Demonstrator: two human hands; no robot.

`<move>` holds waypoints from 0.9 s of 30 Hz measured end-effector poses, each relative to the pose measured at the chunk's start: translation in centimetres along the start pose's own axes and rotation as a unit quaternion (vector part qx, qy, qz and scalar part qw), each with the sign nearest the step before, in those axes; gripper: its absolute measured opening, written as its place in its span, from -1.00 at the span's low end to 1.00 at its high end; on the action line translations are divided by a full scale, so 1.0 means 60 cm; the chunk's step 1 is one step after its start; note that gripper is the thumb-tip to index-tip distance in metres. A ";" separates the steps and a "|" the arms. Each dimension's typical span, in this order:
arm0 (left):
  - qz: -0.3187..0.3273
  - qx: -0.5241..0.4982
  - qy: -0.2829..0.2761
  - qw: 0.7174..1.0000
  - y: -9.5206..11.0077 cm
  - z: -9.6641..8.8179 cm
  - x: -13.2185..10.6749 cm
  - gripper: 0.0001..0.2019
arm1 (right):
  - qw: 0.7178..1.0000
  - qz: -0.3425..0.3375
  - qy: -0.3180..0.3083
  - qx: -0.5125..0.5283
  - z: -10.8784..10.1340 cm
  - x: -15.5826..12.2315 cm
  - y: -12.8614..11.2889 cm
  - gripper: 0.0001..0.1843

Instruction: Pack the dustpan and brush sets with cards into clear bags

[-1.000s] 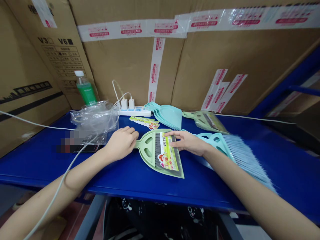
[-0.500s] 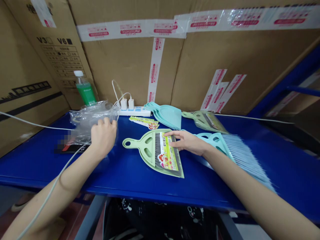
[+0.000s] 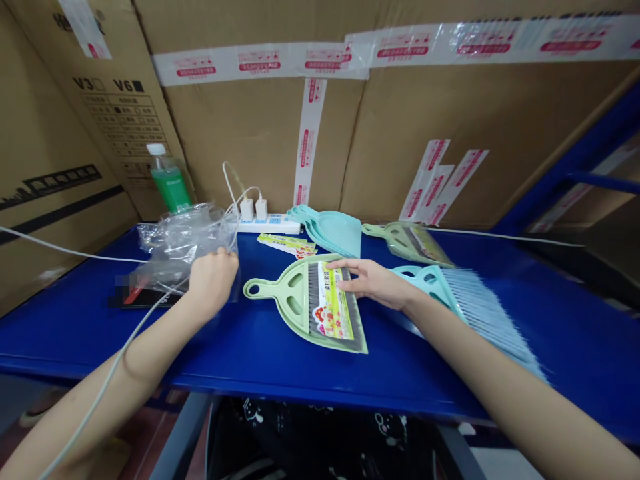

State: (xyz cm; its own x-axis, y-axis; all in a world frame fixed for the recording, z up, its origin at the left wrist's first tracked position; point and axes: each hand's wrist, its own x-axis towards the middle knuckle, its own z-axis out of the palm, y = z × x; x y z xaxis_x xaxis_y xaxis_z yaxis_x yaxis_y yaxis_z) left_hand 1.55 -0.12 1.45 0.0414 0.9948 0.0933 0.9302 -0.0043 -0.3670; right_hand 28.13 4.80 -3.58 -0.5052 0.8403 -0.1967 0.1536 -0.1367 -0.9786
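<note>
So I'm standing here looking at this blue table [image 3: 240, 363], and the green dustpan [image 3: 291, 293] lies flat right in front of the person, handle pointing to their left. There's a grey-bristled brush [image 3: 314, 293] nested in it, with a bright yellow-and-white label [image 3: 334, 313] across the bristles.

The right hand [image 3: 367, 283] is open and relaxed, fingertips resting on the upper part of that label, not really gripping anything. The left hand [image 3: 213, 283] is curled up at the near edge of a crinkly heap of clear plastic bags [image 3: 180, 240]; honestly can't tell if any of the plastic is pinched in there.

Just behind the dustpan you've got some loose labels [image 3: 285, 245] and a stack of light blue dustpans [image 3: 343, 233], then another green set [image 3: 403, 239] further right. A couple of blue brushes [image 3: 487, 313] lie near the right forearm, bristles pointing away from it. Oh, and a white power strip [image 3: 275, 227] sits at the back, with a bottle of green liquid [image 3: 171, 188] behind the bags.
</note>
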 end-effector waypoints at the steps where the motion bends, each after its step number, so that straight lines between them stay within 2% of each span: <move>1: 0.011 0.000 -0.007 1.000 0.003 0.001 0.000 -0.58 | 1.000 -0.002 0.001 0.000 -0.001 0.000 -0.001 -0.53; 8: 0.101 -0.041 -0.056 0.993 0.014 0.010 0.001 -0.70 | 1.000 -0.011 0.010 0.000 -0.011 -0.009 -0.012 -0.50; 14: 0.147 -0.104 -0.043 0.983 0.009 0.013 0.003 -0.79 | 0.999 -0.033 0.020 -0.004 -0.015 -0.014 -0.017 -0.48; 17: 0.151 -0.131 -0.039 0.979 0.006 0.015 0.005 -0.79 | 0.999 -0.031 0.024 -0.001 -0.014 -0.015 -0.020 -0.47; 21: 0.143 -0.160 -0.016 0.977 0.003 0.024 0.007 -0.68 | 0.999 -0.034 0.029 -0.010 -0.014 -0.016 -0.020 -0.49; 27: 0.128 -0.154 -0.008 0.980 0.005 0.023 0.007 -0.58 | 0.999 -0.035 0.031 -0.017 -0.016 -0.014 -0.017 -0.51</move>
State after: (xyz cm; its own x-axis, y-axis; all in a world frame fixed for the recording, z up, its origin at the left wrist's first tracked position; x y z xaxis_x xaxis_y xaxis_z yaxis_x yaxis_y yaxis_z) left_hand 1.31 0.44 0.09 0.2842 0.9586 0.0188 0.9562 -0.2819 -0.0789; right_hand 29.20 4.71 -2.38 -0.4627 0.8780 -0.1228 0.1498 -0.0591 -0.9870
